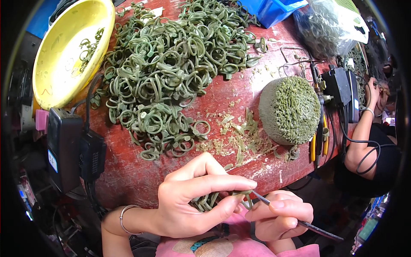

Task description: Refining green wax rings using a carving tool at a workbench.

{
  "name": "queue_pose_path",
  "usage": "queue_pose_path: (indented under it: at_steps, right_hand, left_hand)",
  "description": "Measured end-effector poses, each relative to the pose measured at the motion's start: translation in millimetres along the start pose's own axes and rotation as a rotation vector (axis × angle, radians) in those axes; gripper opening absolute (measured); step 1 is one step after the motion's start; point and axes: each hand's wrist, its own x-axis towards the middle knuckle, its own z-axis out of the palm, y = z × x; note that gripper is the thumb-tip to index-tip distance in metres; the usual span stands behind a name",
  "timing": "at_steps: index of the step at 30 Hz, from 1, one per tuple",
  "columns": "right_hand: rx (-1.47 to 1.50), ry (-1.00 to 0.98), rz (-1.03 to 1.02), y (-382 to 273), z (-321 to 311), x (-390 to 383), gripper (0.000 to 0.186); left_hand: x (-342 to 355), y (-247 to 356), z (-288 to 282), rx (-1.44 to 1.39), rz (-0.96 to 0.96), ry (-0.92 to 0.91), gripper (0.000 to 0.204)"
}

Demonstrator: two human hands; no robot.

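While pinched between thumb and forefinger of the left hand (188,205), with a small bunch more tucked in the palm, a green loop (245,195) sits right at the fingertips, low in view and just in front of the body. Touching it from the right: the tip of a thin dark tool (295,218), gripped pen-fashion in the closed right hand (280,216). Long axis of the tool slanted, tip up and left at the loop, tail down and right past the knuckles. Both hands nearly touching, left a shade higher. Hard to tell, perhaps, whether the tip pokes into the loop or only rests against it.

Beyond the hands, a worn red table (128,180), littered with pale green shavings (239,137). Farther back, a broad heap of green loops (171,64); a yellow bowl (55,73) at far left holding a few; a round green-topped block (290,109) to the right. Black boxes with cables at left (64,145) and right (338,85). At the right edge, another person's arm (364,141).
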Motion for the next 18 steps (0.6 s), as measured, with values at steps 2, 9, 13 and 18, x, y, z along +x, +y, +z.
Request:
queue_pose_path:
  at_steps: [2, 9, 13, 18]
  right_hand:
    - [0.201, 0.062, 0.02, -1.4, 4.9, -0.8, 0.016]
    - [0.839, -0.909, 1.448, 5.8, -58.0, 31.0, 0.013]
    - [1.127, -0.605, 1.808, 8.2, -59.0, 25.7, 0.014]
    - [1.11, -0.769, 1.577, 11.5, -58.6, 22.0, 0.016]
  left_hand:
    - [-2.3, 0.1, -0.5, -0.057, -0.046, 0.008, 0.022]
    - [0.7, -6.6, 1.0, 0.009, 0.12, -0.005, 0.021]
    - [-0.7, -4.4, 0.8, -0.021, 0.097, -0.006, 0.021]
    - [-0.8, -4.0, 0.6, -0.013, 0.114, 0.0, 0.022]
